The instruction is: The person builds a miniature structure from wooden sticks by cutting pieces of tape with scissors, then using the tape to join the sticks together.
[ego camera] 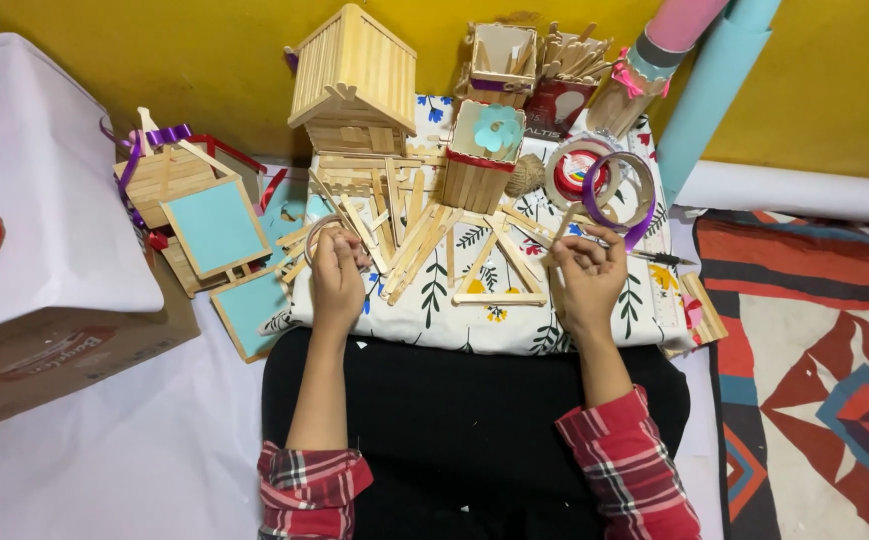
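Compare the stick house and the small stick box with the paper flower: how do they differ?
The stick house is larger with a pitched roof; the stick box is smaller and flat-topped. The box carries a teal paper flower and red trim; the house is bare wood. Both are stick-built and stand upright.

I take the stick house (352, 80) as my landmark. It stands at the back of the cloth-covered board (474, 325) across my lap. Just right of the house stands a small stick box (479, 160), and further right lie 2 tape rolls (604, 185). Behind the box, right of the house, stand cups of sticks (569, 65). In front of the house loose sticks (424, 240) lie spread on the board. My left hand (337, 275) rests before the house; my right hand (589, 275) lies well right. Left of the house sits a framed panel (214, 225), further left a cardboard box (44, 250).
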